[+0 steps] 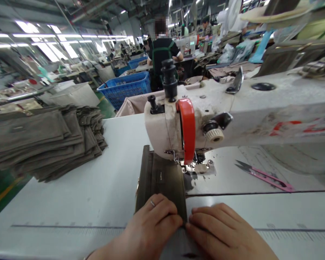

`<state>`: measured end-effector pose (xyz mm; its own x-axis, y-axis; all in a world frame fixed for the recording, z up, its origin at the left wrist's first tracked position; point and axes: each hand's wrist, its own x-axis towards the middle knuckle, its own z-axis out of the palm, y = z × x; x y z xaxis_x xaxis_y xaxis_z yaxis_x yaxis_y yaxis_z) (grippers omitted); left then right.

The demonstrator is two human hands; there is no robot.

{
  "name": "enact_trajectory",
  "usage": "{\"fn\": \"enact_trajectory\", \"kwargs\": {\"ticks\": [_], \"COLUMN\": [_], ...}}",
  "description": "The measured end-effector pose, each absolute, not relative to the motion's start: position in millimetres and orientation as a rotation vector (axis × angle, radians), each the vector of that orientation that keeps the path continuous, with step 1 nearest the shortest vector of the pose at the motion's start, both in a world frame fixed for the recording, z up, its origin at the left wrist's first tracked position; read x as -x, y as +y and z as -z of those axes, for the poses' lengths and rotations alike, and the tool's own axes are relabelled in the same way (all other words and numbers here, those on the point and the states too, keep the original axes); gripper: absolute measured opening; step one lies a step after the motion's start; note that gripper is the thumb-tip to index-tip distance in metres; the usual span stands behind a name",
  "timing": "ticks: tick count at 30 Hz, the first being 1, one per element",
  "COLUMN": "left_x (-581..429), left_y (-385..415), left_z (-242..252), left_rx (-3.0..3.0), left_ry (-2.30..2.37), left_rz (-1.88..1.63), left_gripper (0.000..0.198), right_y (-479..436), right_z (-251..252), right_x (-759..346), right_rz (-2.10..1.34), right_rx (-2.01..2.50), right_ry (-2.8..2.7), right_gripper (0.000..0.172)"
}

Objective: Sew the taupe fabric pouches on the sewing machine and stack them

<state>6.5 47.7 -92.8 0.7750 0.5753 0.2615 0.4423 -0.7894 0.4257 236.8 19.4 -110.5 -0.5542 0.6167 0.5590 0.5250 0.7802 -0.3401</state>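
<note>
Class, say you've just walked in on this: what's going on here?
A person sits or stands at a white sewing machine. Their left hand rests on a dark olive fabric piece, and the fingertips of their right hand are at its right edge. The piece's far end reaches under the machine's head. Pink thread snips lie right; stacked fabric pieces lie left.
</note>
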Motion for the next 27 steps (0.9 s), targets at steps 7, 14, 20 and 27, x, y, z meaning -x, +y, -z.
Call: {"fn": "enact_trajectory", "kwargs": {"ticks": [7,14,20,27], "left_x": [-12.3,-9.1,-7.5,-9.9], "left_y": [57.8,79.7,102.0,124.3], "left_z": [75.7,74.3,85.8,86.0], "left_rx": [-2.641,-2.653,-2.759,-2.830], "left_ry": [0.790,0.673,0.596,0.624], "left_rz": [-0.515,-0.575,-0.643,-0.665], "left_gripper": [0.020,0.027,0.022,0.021], "right_y": [26.8,40.1,54.9,76.2], "right_z": [116.1,109.1,91.8,84.1], "right_x": [-235.5,-236.9,-233.1,-232.6], "right_rz": [-0.054,-0.206,-0.303,-0.314], "right_rx": [0.863,0.933,1.014,1.045], "right_ry": [-2.313,-2.400,-2.445,-2.442], "right_gripper": [0.037,0.031,0.032,0.035]}}
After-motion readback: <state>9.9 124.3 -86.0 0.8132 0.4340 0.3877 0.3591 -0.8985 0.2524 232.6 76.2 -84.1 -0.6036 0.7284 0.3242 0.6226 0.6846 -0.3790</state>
